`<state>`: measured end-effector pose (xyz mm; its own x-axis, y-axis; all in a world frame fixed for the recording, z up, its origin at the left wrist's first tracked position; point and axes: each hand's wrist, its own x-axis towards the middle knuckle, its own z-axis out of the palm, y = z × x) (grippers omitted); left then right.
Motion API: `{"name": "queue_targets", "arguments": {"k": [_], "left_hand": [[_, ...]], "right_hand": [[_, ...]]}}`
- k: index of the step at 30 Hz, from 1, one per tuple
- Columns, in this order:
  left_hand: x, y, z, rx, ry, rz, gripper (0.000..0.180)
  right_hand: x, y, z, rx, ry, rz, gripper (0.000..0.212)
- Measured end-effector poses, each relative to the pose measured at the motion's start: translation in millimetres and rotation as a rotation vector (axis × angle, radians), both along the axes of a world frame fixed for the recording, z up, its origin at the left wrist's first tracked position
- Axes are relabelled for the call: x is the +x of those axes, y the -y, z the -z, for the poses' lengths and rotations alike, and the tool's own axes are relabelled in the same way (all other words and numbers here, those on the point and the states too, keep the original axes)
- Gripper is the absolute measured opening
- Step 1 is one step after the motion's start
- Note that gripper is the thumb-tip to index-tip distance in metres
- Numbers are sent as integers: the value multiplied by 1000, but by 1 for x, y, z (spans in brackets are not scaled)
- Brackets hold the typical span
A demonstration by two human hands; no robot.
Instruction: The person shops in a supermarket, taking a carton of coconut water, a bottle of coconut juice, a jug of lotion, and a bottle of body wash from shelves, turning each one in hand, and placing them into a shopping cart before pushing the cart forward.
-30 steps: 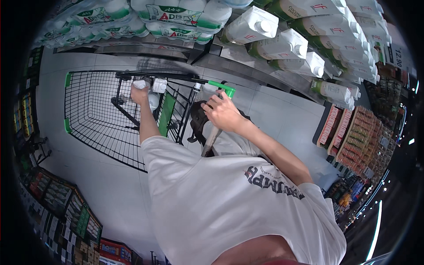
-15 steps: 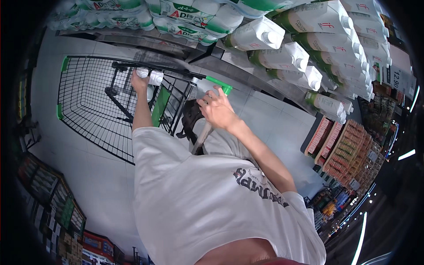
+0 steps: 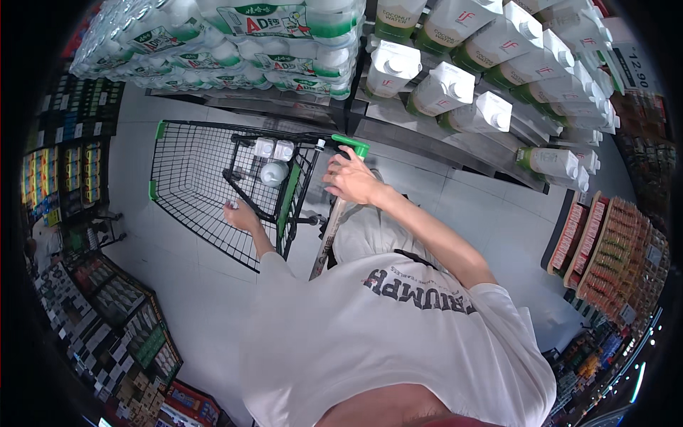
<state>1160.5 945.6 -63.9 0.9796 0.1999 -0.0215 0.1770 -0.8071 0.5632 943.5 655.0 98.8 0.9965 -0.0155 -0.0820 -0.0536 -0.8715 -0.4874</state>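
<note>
Cartons, two, white-topped, now stand released side by side in the shopping cart, the left hand having withdrawn from them empty, fingers parted, while the right hand sits at the green-ended handle, closure unverifiable.

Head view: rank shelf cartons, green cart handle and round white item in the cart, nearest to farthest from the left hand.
1. Round white item: inside the cart.
2. Green cart handle: farther right.
3. Shelf cartons: upper right.
</note>
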Motion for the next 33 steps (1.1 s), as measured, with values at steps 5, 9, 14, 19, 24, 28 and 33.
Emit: {"name": "queue_targets", "arguments": {"k": [5, 9, 14, 19, 24, 28, 33], "left_hand": [[-77, -100, -46, 790, -25, 14, 56], [-108, -174, -67, 695, -448, -288, 61], [-61, -247, -43, 388, -646, -292, 66], [0, -236, -44, 299, -655, -152, 55], [61, -279, -22, 416, -473, -75, 44], [135, -287, -26, 460, -485, -23, 47], [220, -303, -54, 161, -531, -57, 50]], "right_hand": [[15, 1, 9, 41, 42, 21, 29], [41, -17, 14, 80, 103, -9, 30], [85, -59, 15, 74, 129, -85, 32], [125, -72, 33, 36, 70, -70, 37], [183, -105, 45, 24, 71, -14, 54], [236, -123, 29, -16, 17, 38, 89], [324, -132, 45, -94, -286, -65, 114]]}}
